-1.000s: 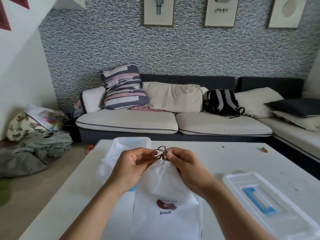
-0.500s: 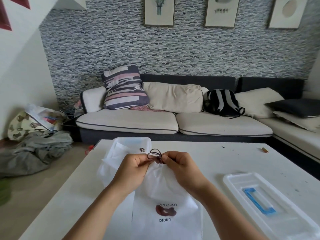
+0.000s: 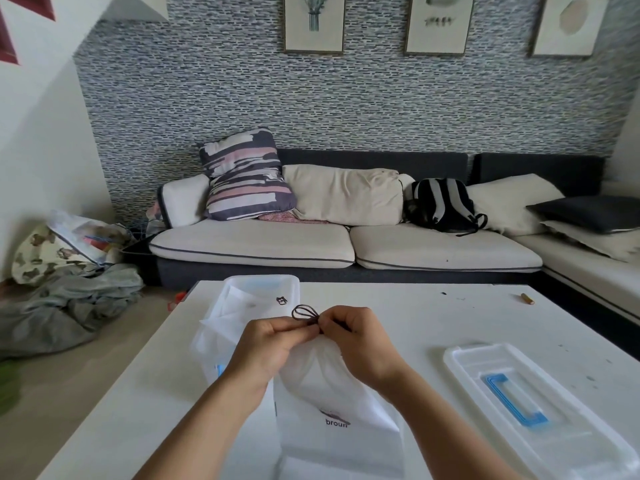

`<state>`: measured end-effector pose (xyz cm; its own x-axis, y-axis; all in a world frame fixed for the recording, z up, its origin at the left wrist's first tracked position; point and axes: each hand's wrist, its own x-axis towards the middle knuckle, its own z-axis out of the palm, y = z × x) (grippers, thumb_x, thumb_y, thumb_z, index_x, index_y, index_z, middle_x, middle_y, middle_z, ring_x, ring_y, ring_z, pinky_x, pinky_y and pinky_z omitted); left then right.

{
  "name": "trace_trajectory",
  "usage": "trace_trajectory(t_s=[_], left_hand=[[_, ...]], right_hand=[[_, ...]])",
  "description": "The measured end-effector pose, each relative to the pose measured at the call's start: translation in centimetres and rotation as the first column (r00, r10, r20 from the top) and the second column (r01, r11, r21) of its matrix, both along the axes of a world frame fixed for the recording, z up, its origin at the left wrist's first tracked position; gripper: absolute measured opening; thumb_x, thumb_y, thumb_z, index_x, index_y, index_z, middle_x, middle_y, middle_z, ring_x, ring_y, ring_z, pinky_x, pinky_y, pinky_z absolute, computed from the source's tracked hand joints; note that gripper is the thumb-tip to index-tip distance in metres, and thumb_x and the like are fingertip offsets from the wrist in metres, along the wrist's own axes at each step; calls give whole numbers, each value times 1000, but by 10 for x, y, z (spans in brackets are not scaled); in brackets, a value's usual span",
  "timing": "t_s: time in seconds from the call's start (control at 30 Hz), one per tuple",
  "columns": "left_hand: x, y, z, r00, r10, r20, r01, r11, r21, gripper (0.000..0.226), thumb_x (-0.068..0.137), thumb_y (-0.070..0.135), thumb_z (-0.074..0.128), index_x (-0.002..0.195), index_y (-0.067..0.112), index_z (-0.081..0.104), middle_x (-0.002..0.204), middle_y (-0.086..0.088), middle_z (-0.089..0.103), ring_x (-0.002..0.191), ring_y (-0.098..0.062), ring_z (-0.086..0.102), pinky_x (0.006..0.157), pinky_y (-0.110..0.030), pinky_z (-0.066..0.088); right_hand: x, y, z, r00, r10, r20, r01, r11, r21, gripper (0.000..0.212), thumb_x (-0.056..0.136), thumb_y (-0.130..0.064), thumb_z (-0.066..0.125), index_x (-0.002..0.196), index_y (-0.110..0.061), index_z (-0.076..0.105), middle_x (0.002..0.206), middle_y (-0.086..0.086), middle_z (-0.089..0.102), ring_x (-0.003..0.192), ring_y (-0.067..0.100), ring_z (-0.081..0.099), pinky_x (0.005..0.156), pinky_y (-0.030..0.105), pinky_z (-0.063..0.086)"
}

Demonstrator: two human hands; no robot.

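Note:
A white drawstring bag [image 3: 332, 386] printed with "broun" lies on the white table [image 3: 433, 313] in front of me, its mouth gathered tight. My left hand [image 3: 268, 344] and my right hand [image 3: 360, 341] meet at the bag's top. Both pinch the dark brown drawstring [image 3: 304, 312], whose loops stick up between my fingertips. My fingers hide the knot itself.
A clear plastic box [image 3: 263, 296] holding white fabric stands just behind the bag. Its clear lid [image 3: 533, 407] with a blue handle lies at the right. A small brown object [image 3: 527, 298] sits near the far right edge. A sofa [image 3: 346, 244] stands beyond the table.
The loops of the drawstring have shifted left and flattened, and my hands have drawn slightly closer and lower on the bag's mouth. The bag's print has slid lower in view.

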<state>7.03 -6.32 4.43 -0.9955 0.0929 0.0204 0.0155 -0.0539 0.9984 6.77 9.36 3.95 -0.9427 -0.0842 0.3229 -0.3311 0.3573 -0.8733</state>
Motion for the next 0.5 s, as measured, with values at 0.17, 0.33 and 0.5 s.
trace_trajectory(t_s=[0.17, 0.33, 0.5], left_hand=[[4, 8, -2, 991, 120, -59, -122, 992, -31, 11, 82, 11, 77, 87, 19, 82, 88, 3, 79, 90, -12, 74, 90, -28, 54], [0, 13, -6, 978, 191, -86, -195, 980, -47, 12, 85, 10, 75, 84, 20, 81, 84, 5, 78, 85, -12, 73, 84, -27, 53], [-2, 19, -8, 978, 204, 50, -206, 977, 58, 10, 85, 5, 74, 89, 13, 78, 87, -3, 79, 91, -24, 73, 86, -33, 56]], right_hand=[[1, -3, 1, 988, -123, -91, 136, 980, 144, 22, 96, -12, 57, 78, -10, 70, 68, -7, 64, 62, 4, 50, 60, 15, 39], [2, -13, -2, 948, -277, -155, 303, 935, 184, 21, 95, -11, 58, 77, -8, 69, 67, -4, 63, 63, 8, 53, 59, 14, 39], [0, -15, -3, 935, -326, -136, 348, 916, 198, 22, 94, -10, 57, 75, -9, 68, 69, -2, 64, 65, 13, 54, 59, 17, 40]])
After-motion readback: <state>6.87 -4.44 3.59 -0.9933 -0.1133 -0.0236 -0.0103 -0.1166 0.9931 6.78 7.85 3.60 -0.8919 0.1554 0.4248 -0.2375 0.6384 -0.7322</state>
